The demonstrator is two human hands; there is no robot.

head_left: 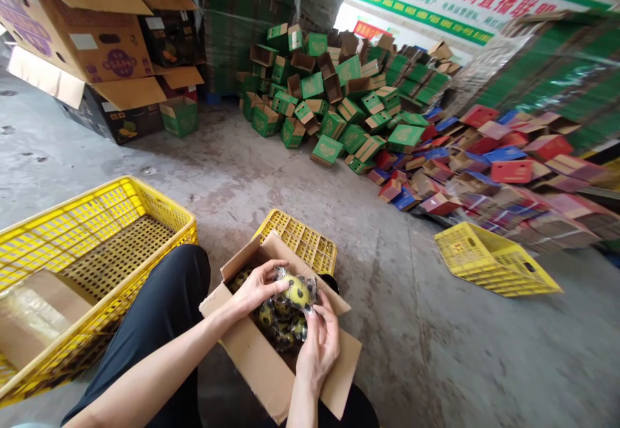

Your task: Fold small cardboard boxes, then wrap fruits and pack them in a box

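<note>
Between both hands is a yellow-green fruit [299, 291] in a clear plastic wrapper with black markings; its kind is not certain. The fingers of my left hand [259, 289] close on the wrapper's left side. On the right side, my right hand [320, 337] pinches the wrapper with thumb and fingers. Below them an open cardboard box [259, 363] stands with its flaps folded outward. Several similar wrapped fruits [278, 325] lie inside it, partly hidden by my hands.
A yellow plastic crate [169, 237] with a taped carton [41, 315] inside stands at left. An upturned yellow crate [310, 241] lies behind the box, and another yellow crate [494, 260] at right. Green boxes [324, 150] and red-blue boxes [511, 171] are heaped behind; larger cartons [104, 47] are stacked back left.
</note>
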